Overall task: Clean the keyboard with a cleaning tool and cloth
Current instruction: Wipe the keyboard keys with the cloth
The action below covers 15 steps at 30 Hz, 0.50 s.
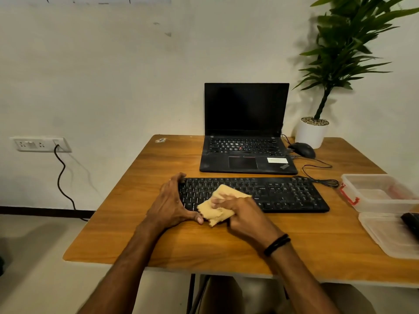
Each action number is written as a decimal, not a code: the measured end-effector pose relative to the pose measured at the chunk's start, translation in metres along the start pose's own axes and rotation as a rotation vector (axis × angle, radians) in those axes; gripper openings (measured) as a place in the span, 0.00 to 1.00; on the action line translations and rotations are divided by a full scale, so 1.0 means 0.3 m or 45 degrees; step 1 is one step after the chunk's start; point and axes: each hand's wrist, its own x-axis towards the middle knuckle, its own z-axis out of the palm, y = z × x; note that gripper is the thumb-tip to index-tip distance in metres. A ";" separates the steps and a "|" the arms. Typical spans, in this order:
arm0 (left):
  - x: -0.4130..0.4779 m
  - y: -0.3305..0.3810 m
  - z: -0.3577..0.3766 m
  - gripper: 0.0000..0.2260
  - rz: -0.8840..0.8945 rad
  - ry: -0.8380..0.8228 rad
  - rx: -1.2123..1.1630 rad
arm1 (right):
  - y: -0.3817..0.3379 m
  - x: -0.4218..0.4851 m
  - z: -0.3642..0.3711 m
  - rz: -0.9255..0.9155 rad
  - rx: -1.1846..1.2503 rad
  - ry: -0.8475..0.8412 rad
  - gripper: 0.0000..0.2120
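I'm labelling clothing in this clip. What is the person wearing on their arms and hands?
Both forearms are bare, with no sleeves in view. The left hand and right hand wear no gloves. The right wrist carries thin black bands.

This looks like a plain office or home desk corner. A wooden tabletop [204, 243] fills the lower half of the frame, set by a bare white wall [113, 75]. At centre right an open black laptop [246, 130] with a dark screen stands at the far edge, with a wired mouse [302, 149] just to its right and a separate black keyboard [283, 193] in front of it. A potted plant [311, 133] rises in the upper right corner. At middle left a wall socket panel [40, 144] has a black cable [60, 177] plugged in, hanging toward the floor. Clear plastic containers [378, 191] sit at the right edge
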 end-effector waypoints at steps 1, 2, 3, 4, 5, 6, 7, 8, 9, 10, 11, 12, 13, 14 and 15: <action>-0.001 0.003 0.000 0.67 -0.001 0.000 -0.006 | 0.032 -0.011 -0.028 0.023 0.016 -0.008 0.32; -0.001 0.005 0.001 0.67 0.000 -0.001 -0.008 | 0.048 -0.020 -0.045 0.018 0.014 -0.006 0.32; -0.002 0.008 0.003 0.67 0.003 -0.003 -0.006 | 0.045 -0.021 -0.047 0.001 -0.005 -0.006 0.32; -0.001 0.010 0.004 0.67 0.004 -0.005 -0.003 | 0.023 -0.011 -0.035 -0.027 -0.027 -0.011 0.31; 0.000 0.011 0.003 0.66 0.008 -0.010 0.006 | -0.006 0.003 -0.011 -0.064 -0.039 -0.022 0.28; 0.002 0.010 0.002 0.65 0.013 -0.014 0.020 | -0.036 0.023 0.019 -0.114 -0.044 -0.039 0.26; 0.003 0.006 0.000 0.64 0.022 -0.014 0.036 | -0.063 0.043 0.051 -0.166 -0.033 -0.061 0.24; 0.003 0.001 -0.004 0.64 0.033 -0.016 0.049 | -0.071 0.059 0.075 -0.199 -0.005 -0.093 0.24; 0.004 -0.001 -0.007 0.63 0.041 -0.020 0.051 | -0.062 0.073 0.080 -0.222 0.008 -0.123 0.25; 0.004 -0.004 -0.011 0.64 0.043 -0.026 0.045 | -0.040 0.076 0.071 -0.247 -0.007 -0.139 0.26; 0.002 -0.007 -0.013 0.65 0.041 -0.028 0.032 | -0.007 0.068 0.052 -0.262 -0.035 -0.149 0.27; 0.001 -0.007 -0.015 0.65 0.038 -0.024 0.018 | 0.031 0.052 0.022 -0.261 -0.054 -0.159 0.27; -0.001 -0.005 -0.014 0.65 0.036 -0.018 0.009 | 0.070 0.032 -0.006 -0.240 -0.051 -0.161 0.26; 0.000 -0.003 -0.011 0.65 0.035 -0.015 0.006 | 0.104 0.010 -0.031 -0.216 -0.031 -0.145 0.26; 0.001 0.000 -0.005 0.64 0.037 -0.016 0.008 | 0.125 -0.010 -0.048 -0.196 -0.007 -0.121 0.25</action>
